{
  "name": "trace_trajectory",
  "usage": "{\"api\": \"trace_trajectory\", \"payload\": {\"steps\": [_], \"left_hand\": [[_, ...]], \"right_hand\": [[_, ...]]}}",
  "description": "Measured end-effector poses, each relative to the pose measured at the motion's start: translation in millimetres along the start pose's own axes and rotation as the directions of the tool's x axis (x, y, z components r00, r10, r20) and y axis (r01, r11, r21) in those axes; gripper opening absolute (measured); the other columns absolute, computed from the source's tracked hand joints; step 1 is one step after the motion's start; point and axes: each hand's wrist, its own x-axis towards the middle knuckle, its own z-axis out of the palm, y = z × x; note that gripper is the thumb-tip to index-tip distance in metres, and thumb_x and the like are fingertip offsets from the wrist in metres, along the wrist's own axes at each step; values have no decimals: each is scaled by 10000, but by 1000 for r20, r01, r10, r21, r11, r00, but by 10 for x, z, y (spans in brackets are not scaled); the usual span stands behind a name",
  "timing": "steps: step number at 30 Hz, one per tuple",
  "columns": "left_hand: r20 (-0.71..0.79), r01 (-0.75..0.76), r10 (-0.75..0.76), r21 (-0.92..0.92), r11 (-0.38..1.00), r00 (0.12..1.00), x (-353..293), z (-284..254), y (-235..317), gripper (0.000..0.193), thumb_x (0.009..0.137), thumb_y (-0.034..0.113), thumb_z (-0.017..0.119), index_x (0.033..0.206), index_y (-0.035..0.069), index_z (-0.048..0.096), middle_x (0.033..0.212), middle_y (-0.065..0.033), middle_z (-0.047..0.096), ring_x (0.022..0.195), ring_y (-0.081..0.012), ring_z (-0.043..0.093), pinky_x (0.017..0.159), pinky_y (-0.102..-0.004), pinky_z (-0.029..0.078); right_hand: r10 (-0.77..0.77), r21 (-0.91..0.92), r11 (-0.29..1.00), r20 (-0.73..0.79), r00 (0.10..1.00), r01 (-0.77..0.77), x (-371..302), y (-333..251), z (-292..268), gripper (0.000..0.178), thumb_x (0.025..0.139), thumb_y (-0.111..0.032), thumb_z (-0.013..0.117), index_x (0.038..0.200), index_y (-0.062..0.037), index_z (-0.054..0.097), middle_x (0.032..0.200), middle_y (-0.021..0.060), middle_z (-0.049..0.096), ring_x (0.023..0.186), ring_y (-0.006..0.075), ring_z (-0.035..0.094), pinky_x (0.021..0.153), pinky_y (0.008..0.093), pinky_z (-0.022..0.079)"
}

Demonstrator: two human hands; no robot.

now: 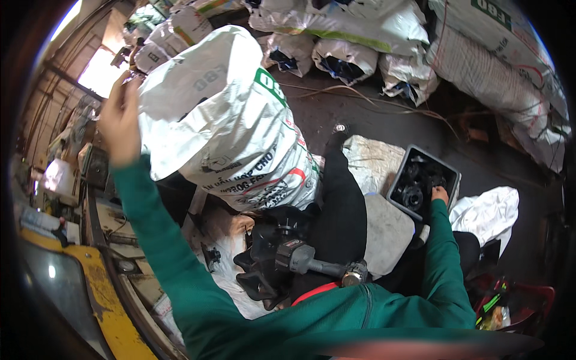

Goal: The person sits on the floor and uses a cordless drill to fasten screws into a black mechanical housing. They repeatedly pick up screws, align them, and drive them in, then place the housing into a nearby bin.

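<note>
My left hand [122,114] is raised beside the open mouth of a tall white woven sack [240,132], its fingers bent. A small dark shape shows at the fingertips, too unclear to name. The sack stands bulging and tilted, and its contents are mostly hidden. On the right, my right hand [440,194] reaches into a grey rectangular bin [403,206] with several black plastic parts [414,183]. Its fingers are closed at a black part by the bin's right side, partly hidden. A cordless power tool [295,257] lies across my lap, next to more black parts [255,273].
Filled white sacks [345,60] are stacked along the back and right. A cable [384,102] crosses the dark floor. Crumpled white sacking [489,210] lies right of the bin, near a red basket [531,300]. Yellow-framed machinery [99,300] stands at the left.
</note>
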Motion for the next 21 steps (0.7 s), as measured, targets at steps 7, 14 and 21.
{"api": "trace_trajectory", "payload": {"steps": [7,14,21], "left_hand": [[813,21,-341,376,926,472,-391,1693,-1328,571,851,445,587,1311,110,540,1212,-176,623,1116,-301,597,952,-380,453],[797,27,-327,364,931,508,-1017,2130,-1096,432,838,366,583,1179,103,627,1164,-176,641,1093,-336,606,919,-432,473],[201,135,-450,781,609,870,-416,1371,-1562,292,752,268,649,984,107,724,1044,-153,688,1006,-321,647,865,-443,489]], "right_hand": [[-26,408,908,-181,983,99,28,34,-228,363,882,-351,614,1029,-27,684,949,137,704,898,265,654,815,362,483],[-66,803,595,90,994,-33,-584,81,-694,285,927,-240,618,1035,20,658,808,13,640,711,73,533,646,232,433],[40,883,449,135,990,-139,-1146,353,-685,187,924,-268,621,989,-94,643,521,-71,399,362,49,308,336,238,205]]}}
